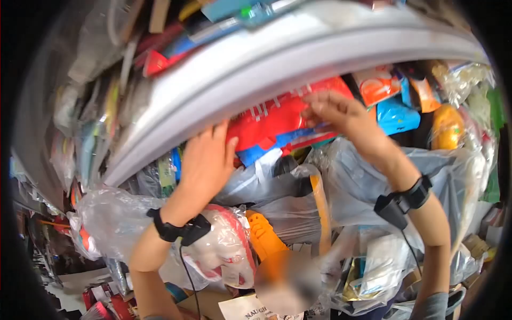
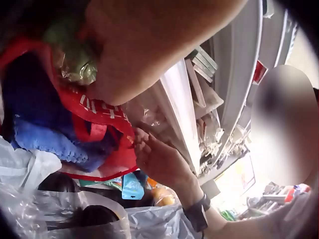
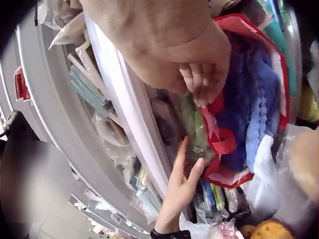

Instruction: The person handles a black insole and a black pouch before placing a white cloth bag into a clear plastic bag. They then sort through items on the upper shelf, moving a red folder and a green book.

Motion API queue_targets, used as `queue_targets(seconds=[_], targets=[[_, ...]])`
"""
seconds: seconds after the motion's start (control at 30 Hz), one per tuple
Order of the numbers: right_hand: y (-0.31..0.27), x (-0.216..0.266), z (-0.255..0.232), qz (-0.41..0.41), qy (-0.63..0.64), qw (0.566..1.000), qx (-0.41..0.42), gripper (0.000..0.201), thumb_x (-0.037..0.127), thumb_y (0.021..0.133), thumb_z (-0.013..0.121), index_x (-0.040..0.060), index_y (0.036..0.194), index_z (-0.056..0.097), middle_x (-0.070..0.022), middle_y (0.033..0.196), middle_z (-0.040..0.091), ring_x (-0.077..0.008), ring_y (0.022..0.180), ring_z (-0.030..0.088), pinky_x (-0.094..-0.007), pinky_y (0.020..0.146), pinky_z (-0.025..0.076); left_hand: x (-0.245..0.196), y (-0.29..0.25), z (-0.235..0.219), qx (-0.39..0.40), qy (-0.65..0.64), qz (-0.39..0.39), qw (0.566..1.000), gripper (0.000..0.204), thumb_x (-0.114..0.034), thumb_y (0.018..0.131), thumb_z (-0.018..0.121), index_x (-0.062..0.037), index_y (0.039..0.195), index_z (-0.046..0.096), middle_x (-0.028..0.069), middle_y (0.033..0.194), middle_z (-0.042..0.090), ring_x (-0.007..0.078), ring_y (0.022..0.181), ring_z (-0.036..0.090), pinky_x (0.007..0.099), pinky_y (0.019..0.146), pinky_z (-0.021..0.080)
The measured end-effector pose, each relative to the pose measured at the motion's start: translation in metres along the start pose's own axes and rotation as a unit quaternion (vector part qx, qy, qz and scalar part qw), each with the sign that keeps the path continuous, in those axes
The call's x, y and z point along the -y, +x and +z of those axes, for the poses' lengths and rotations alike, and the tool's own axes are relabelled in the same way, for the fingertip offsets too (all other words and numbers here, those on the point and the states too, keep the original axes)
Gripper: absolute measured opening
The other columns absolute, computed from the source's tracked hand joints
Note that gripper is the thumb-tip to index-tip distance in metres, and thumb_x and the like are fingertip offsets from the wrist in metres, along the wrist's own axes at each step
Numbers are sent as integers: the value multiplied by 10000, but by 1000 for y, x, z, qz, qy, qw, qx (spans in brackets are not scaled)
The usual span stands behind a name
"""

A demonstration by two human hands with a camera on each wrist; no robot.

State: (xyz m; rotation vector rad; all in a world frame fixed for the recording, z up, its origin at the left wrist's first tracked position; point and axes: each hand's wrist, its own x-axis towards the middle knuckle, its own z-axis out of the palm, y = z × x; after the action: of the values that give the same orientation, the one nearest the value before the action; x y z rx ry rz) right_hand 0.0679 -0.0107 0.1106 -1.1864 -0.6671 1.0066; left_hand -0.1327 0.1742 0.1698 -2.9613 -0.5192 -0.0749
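A red bag (image 1: 266,120) with white lettering lies beneath the pale shelf edge. Blue fabric shows inside its opening (image 3: 254,94). My right hand (image 1: 341,117) curls its fingers at the bag's rim; in the left wrist view the same hand (image 2: 162,159) pinches the red edge. My left hand (image 1: 205,165) reaches to the shelf edge at the bag's left end. Seen from the right wrist, this left hand (image 3: 179,194) has straight, spread fingers beside a green plastic-wrapped item (image 3: 192,119). The left fingertips are partly hidden under the shelf edge in the head view.
The curved shelf edge (image 1: 298,66) runs above both hands. Grey plastic bags (image 1: 394,165), an orange item (image 1: 264,234) and a clear-wrapped white item (image 1: 218,248) are below. Orange and blue packets (image 1: 397,114) sit to the right. More wrapped goods crowd the left side.
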Motion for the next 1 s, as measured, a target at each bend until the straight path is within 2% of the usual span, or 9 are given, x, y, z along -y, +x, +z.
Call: queue_targets(seconds=[0.2,0.3,0.47,0.5,0.6,0.73,0.8,0.93,1.0], targets=[[-33,46,24,79,22,996,-34,310,191,977,506,4,1223,533,-82,1053,650,-142,986,611,-292,859,486,-2,-12,-35,64,-129,-26,989,503,-182,865,602,-2,1311,458,257,1261,487,438,1110,493,457,946,407],[-52,67,29,100,12,994,-44,305,239,980,508,38,1204,555,-57,1024,657,-123,929,611,-273,813,479,-13,-35,-47,26,-190,2,981,559,-165,841,633,-39,1348,433,214,1415,376,400,1279,392,429,1044,363],[-88,69,16,112,-36,993,-29,373,334,945,563,74,1212,583,-40,1042,659,-140,947,618,-279,831,472,-39,-99,-66,163,-273,-10,948,462,-213,877,594,-47,1298,503,214,1444,351,422,1302,363,459,1061,348],[-100,69,16,79,10,996,-34,384,340,948,555,75,1225,575,-37,1052,655,-140,961,614,-275,841,462,-43,-118,-63,137,-269,-5,953,446,-204,884,584,-43,1293,508,212,1430,372,422,1287,380,452,1056,355],[-131,91,24,187,-38,979,-68,365,326,965,526,81,1232,566,-21,1074,642,-107,981,588,-254,862,433,-52,-159,-65,118,-320,-73,937,382,-177,881,586,-36,1233,544,197,1321,491,378,1210,466,401,1016,399],[-168,87,27,250,-49,963,-90,351,296,967,519,53,1217,562,-53,1101,651,-136,983,594,-274,878,438,-78,-208,-90,57,-406,-187,893,228,-162,875,609,-41,1067,588,173,1011,608,378,909,597,405,778,487],[-187,76,27,287,-51,951,-100,327,209,948,518,56,1235,551,-50,1102,651,-135,980,595,-274,878,437,-100,-244,-92,104,-468,-212,852,280,-197,845,647,-48,1072,581,161,1018,598,350,932,589,404,817,472],[-219,45,37,312,-12,946,-86,377,27,846,486,68,1212,569,-37,1091,652,-128,999,602,-273,852,448,-140,-299,-82,268,-340,149,889,630,-270,745,736,-65,1283,482,129,1284,486,304,1273,400,465,1095,273],[-234,27,47,310,20,948,-74,358,36,856,487,68,1202,575,-31,1073,655,-121,986,609,-273,854,448,-155,-328,-54,313,-271,216,884,709,-283,744,710,-70,1354,417,126,1339,440,304,1343,312,493,1134,190]])
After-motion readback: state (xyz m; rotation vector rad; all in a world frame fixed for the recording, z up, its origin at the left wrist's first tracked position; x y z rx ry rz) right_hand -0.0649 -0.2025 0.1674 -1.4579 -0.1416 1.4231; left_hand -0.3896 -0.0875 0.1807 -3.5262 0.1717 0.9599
